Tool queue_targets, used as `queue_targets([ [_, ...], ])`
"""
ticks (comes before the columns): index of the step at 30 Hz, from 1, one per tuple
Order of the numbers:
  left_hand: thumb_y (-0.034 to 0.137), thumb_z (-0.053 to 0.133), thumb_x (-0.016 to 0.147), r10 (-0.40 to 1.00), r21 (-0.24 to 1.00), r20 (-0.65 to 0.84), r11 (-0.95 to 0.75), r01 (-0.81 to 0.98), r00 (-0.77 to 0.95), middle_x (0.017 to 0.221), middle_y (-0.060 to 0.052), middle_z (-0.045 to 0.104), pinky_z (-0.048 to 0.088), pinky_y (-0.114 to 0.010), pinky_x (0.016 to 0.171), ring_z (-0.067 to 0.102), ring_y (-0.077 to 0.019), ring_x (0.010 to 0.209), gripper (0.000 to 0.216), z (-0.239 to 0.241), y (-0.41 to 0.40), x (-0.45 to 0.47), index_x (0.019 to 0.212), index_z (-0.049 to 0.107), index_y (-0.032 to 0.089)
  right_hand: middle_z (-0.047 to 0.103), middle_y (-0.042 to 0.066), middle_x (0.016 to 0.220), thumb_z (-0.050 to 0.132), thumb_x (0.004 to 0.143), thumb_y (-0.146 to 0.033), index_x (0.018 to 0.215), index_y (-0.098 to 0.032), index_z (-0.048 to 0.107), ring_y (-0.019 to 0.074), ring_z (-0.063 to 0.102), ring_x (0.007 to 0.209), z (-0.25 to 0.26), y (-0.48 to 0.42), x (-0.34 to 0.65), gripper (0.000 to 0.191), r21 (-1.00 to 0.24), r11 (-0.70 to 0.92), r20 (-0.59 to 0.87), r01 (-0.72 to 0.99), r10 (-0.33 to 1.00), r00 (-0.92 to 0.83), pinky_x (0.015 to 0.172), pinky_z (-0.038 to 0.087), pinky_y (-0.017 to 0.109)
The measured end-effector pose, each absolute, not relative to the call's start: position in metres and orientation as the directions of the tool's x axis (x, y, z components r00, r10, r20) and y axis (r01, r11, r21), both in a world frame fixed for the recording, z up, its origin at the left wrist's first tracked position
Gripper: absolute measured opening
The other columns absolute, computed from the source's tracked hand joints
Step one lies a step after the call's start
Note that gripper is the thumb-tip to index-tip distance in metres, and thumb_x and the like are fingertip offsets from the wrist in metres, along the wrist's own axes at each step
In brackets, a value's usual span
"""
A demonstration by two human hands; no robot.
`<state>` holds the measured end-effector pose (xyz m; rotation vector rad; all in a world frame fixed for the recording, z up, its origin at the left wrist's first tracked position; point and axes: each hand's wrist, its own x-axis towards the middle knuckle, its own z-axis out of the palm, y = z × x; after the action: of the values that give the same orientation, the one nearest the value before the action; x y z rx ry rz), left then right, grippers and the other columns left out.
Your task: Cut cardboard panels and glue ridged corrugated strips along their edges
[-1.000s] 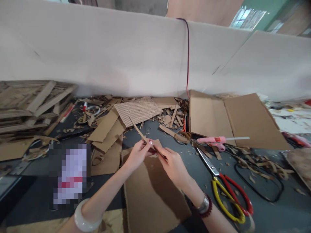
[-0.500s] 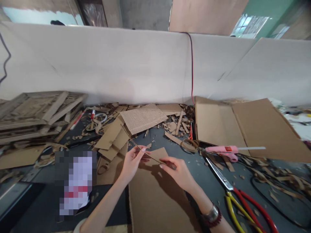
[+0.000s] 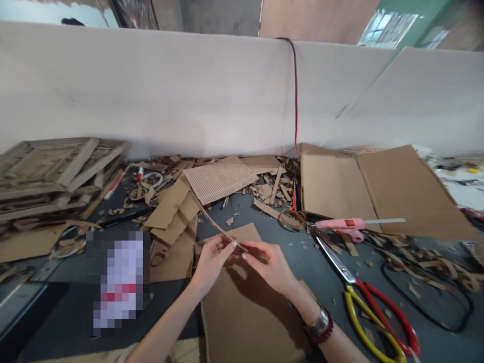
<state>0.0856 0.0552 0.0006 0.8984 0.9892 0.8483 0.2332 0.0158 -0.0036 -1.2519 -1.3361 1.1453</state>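
Observation:
Both hands pinch one thin strip of brown cardboard [image 3: 212,222] that runs up and to the left from my fingers. My left hand [image 3: 212,259] grips it with thumb and fingertips. My right hand [image 3: 270,267] pinches the strip's near end just beside the left fingers. Under both hands lies a large flat cardboard sheet [image 3: 245,312] on the dark table [image 3: 313,267]. My right wrist wears a metal band and a dark red bead bracelet.
Large scissors with red and yellow handles [image 3: 370,307] lie to the right, with a pink glue gun [image 3: 340,224] behind them. A folded cardboard box [image 3: 378,191] lies right, corrugated scraps [image 3: 219,179] behind, stacked cardboard frames [image 3: 49,174] left. A white cardboard wall [image 3: 189,96] closes the back.
My hands have drawn closer together on the strip, the right sliding toward the left. The strip has tilted steeper again. The view has dropped slightly.

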Motion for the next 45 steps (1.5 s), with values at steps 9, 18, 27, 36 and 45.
queue_targets([
  [9,0.039,0.070,0.062,0.895,0.896,-0.319,0.392,-0.207,0.313,0.066,-0.002,0.066,0.050,-0.025,0.063,0.064,-0.0137,0.060,0.037,0.001,0.057,0.087,0.084,0.058,0.013,0.070,0.008,0.086,0.060,0.072,-0.032,0.085,-0.015,0.068,0.0209,0.066,0.078,-0.009,0.018,0.239,0.022,-0.996,-0.026,-0.027,0.084,1.000,-0.007,0.074,0.052,0.033],
  [18,0.037,0.069,0.064,0.889,0.894,-0.326,0.401,-0.202,0.321,0.068,-0.002,0.066,0.050,-0.022,0.061,0.063,-0.0124,0.059,0.033,0.000,0.056,0.086,0.086,0.060,0.013,0.071,0.006,0.081,0.060,0.072,-0.028,0.080,-0.017,0.069,0.0192,0.065,0.076,-0.007,0.018,0.238,0.017,-0.996,-0.007,-0.008,0.087,1.000,-0.013,0.071,0.052,0.030],
  [27,0.038,0.069,0.064,0.880,0.888,-0.343,0.418,-0.193,0.329,0.064,-0.001,0.065,0.049,-0.020,0.056,0.062,-0.0115,0.057,0.035,0.004,0.056,0.086,0.086,0.061,0.012,0.071,0.003,0.080,0.059,0.074,-0.027,0.079,-0.020,0.070,0.0179,0.065,0.074,0.000,0.014,0.237,0.014,-0.995,0.043,0.040,0.088,0.999,-0.034,0.068,0.053,0.029],
  [36,0.039,0.070,0.063,0.892,0.904,-0.320,0.389,-0.179,0.320,0.064,0.000,0.065,0.050,-0.021,0.057,0.062,-0.0116,0.056,0.034,0.004,0.056,0.086,0.083,0.061,0.013,0.071,0.003,0.081,0.060,0.073,-0.028,0.080,-0.020,0.071,0.0187,0.065,0.075,0.002,0.015,0.237,0.015,-0.997,0.001,-0.002,0.084,0.999,-0.035,0.069,0.052,0.030],
  [45,0.041,0.069,0.063,0.894,0.916,-0.308,0.371,-0.153,0.325,0.067,-0.003,0.067,0.050,-0.023,0.058,0.063,-0.0135,0.056,0.040,0.004,0.056,0.085,0.090,0.061,0.012,0.071,0.002,0.079,0.058,0.075,-0.029,0.080,-0.022,0.071,0.0177,0.065,0.074,-0.002,0.014,0.238,0.016,-0.995,0.043,0.038,0.095,0.998,-0.056,0.067,0.052,0.028],
])
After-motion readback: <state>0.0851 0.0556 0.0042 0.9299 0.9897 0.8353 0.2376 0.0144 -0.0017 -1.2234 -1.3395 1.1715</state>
